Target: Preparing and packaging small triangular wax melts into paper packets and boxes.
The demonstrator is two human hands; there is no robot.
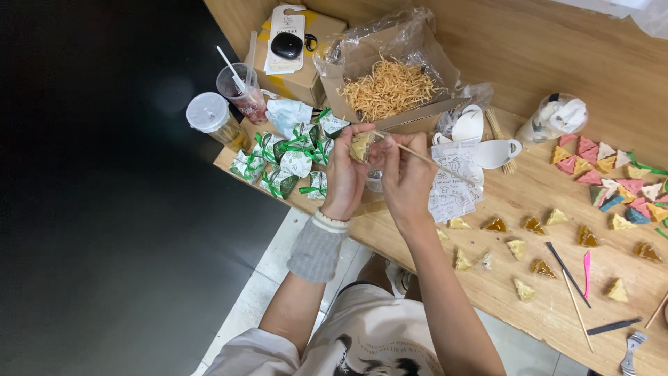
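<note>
My left hand holds a small yellowish triangular piece up over the wooden table. My right hand is closed on a thin wooden stick whose tip touches the piece. A grey cuff is around my left wrist. Right behind my hands stands an open cardboard box lined with plastic and filled with tan shredded strands.
Green-ribboned wrapped packets lie left of my hands, with two lidded drink cups beyond. Yellow and amber triangles and pastel triangles are scattered at right, beside sticks, a pink tool, white scoops and a printed paper sheet.
</note>
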